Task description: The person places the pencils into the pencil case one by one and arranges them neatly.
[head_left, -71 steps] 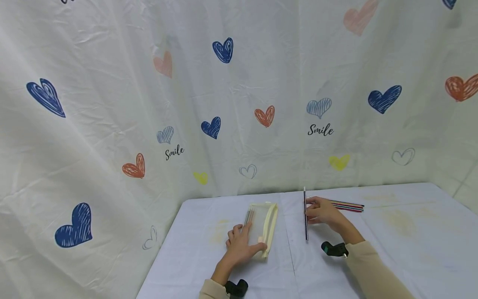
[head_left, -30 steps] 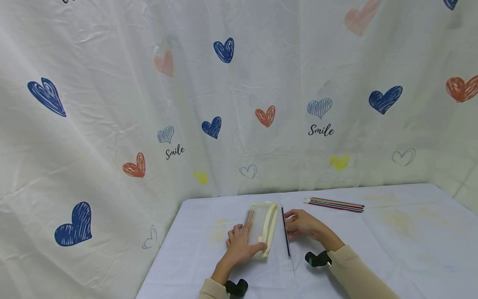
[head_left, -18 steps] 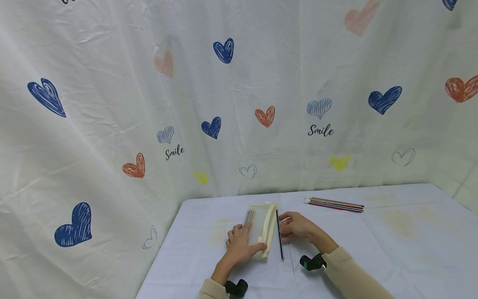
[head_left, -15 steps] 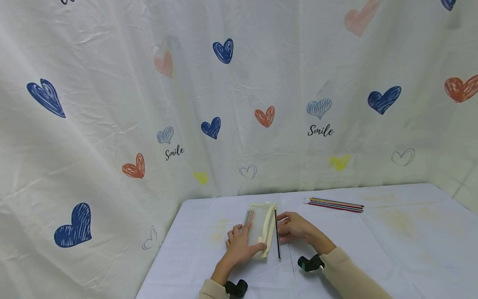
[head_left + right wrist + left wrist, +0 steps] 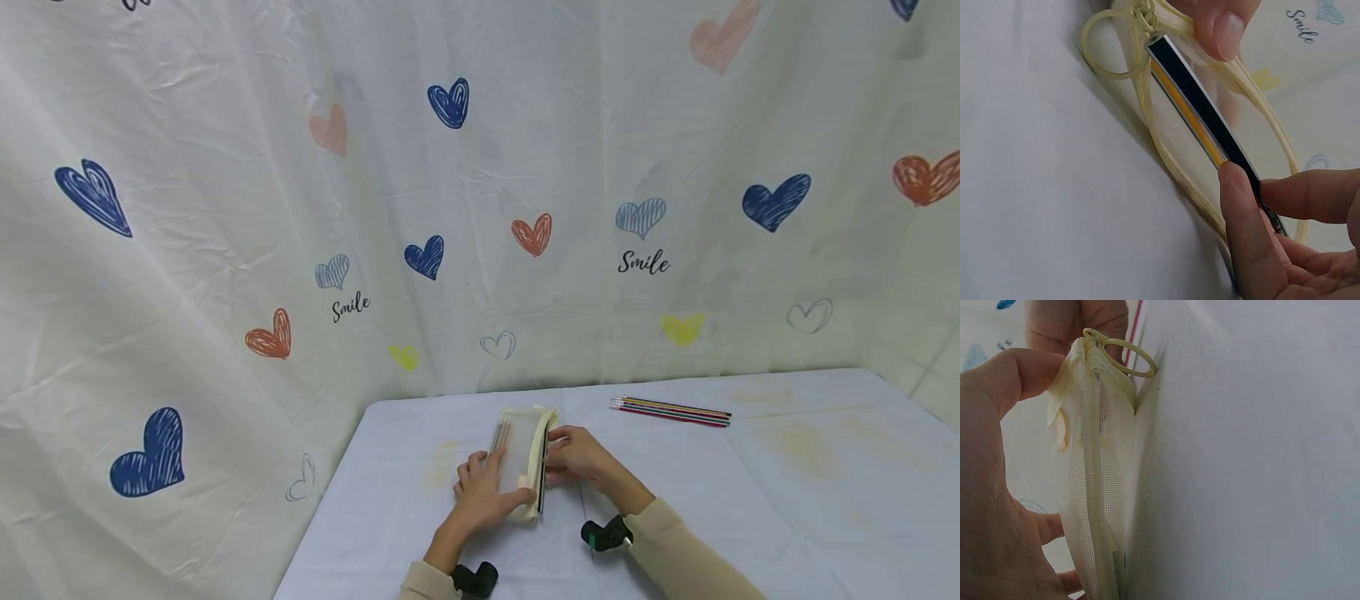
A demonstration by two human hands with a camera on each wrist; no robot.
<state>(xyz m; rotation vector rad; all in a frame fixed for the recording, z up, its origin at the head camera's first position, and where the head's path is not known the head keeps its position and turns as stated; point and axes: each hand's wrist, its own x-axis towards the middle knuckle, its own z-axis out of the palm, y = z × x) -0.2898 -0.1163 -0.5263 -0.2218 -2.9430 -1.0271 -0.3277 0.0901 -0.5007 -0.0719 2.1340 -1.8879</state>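
A cream mesh zip pouch (image 5: 517, 421) lies on the table, its zipper side to the right; slim sticks show through its left part. My left hand (image 5: 480, 500) holds the pouch across its width, fingers over the left side and thumb at the zipper edge. In the right wrist view the pouch's mouth gapes, the left thumb (image 5: 1229, 34) on its upper rim. My right hand (image 5: 577, 458) pinches a dark pencil (image 5: 1200, 94) with pale edges between thumb and fingers. A yellow strip (image 5: 1179, 94) runs alongside it. The pencil lies lengthwise along the open mouth, its end near the zipper's ring pull (image 5: 1088, 53).
Several striped pencils (image 5: 671, 411) lie in a bundle at the back right of the white-covered table (image 5: 750, 500). A white curtain (image 5: 570, 150) printed with hearts hangs behind the table. A black device (image 5: 607, 533) sits at the right wrist, another (image 5: 476, 577) at the left.
My right hand has brought the dark pencil leftward from the bundle to the pouch's zipper side, turning it slightly. The left hand and the pouch have stayed in place.
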